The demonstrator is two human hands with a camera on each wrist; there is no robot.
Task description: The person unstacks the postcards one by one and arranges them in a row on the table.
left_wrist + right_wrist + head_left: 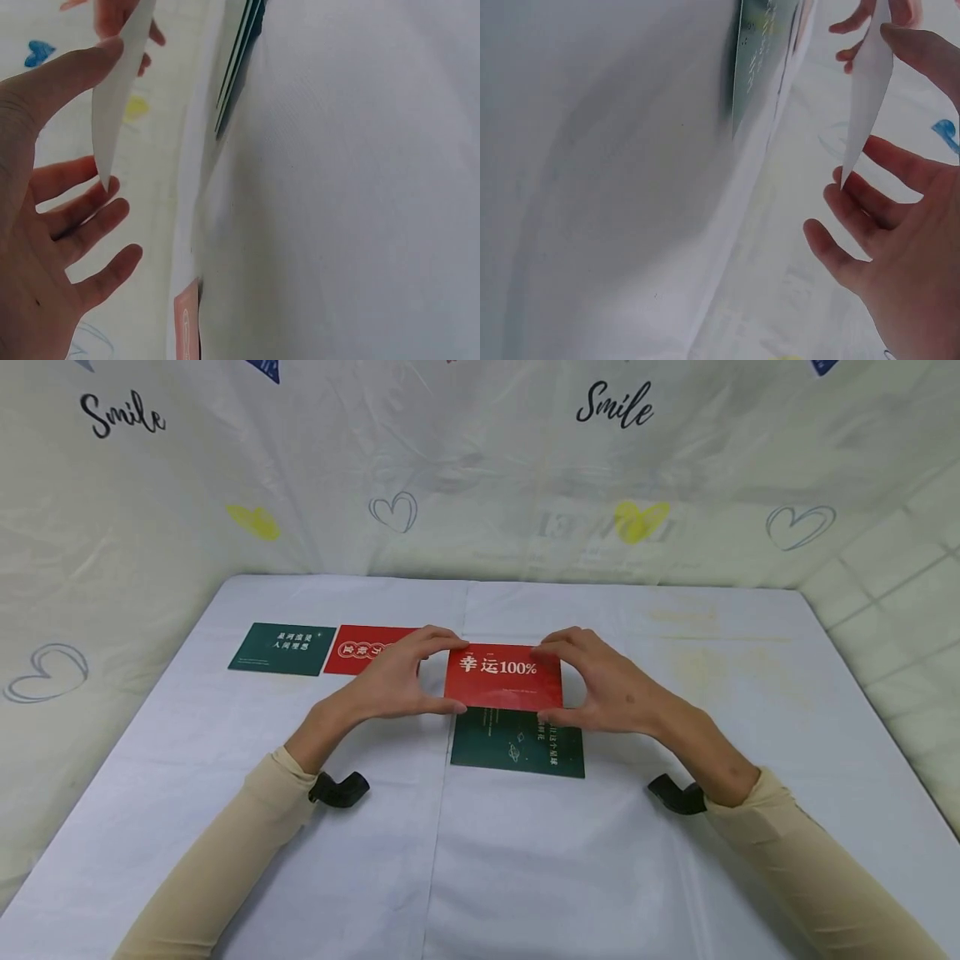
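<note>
Both hands hold up a red card [504, 681] with white lettering, one at each short side. My left hand [397, 677] pinches its left edge, thumb at the lower corner and fingers at the upper one. Opposite, my right hand [611, 685] grips the right edge in the same way. The wrist views show the card's pale back [120, 112] raised above the table. Beneath and nearer the body lies a green card pile [517, 743], its upper part hidden by the red card; layered edges show in the left wrist view.
To the left on the white tablecloth [360, 877] lie a green card [281, 650] and another red card [356, 647], side by side; the left hand covers part of that red one. A printed curtain [480, 460] hangs behind the table. Black wrist pieces [341, 789] stick out beneath both forearms.
</note>
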